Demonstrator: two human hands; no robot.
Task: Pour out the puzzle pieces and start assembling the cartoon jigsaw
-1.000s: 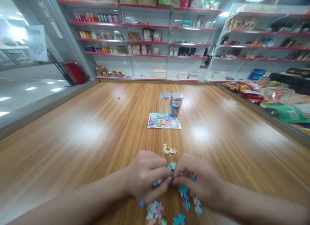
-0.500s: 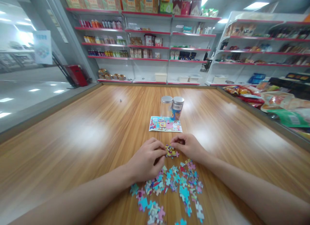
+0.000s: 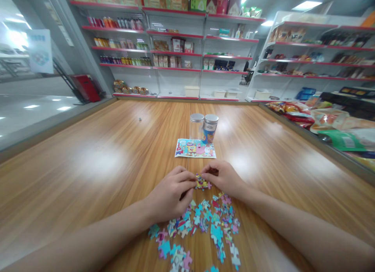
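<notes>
A small joined patch of yellow jigsaw puzzle pieces [image 3: 202,182] lies on the wooden table between my hands, with a pink piece at its right side. My left hand [image 3: 175,191] has its fingers curled together against the patch's left edge. At the upper right edge, my right hand [image 3: 224,179] pinches with thumb and forefinger; the fingertips partly cover what they grip. Nearer to me spread many loose jigsaw pieces [image 3: 216,233], blue, pink and white, some overlapping. Beyond the hands lies a printed cartoon picture sheet [image 3: 202,150].
Behind the sheet stand a clear jar [image 3: 196,127] with a silver lid and a labelled can [image 3: 210,129]. Bagged snacks [image 3: 334,123] lie past the table's right edge. Stocked shelves [image 3: 175,69] line the back, and a tiny object [image 3: 140,119] rests far left on the table.
The whole view has shifted slightly, so everything appears a little further left. Both hands stay at the yellow patch, with the right fingertips still at its upper edge.
</notes>
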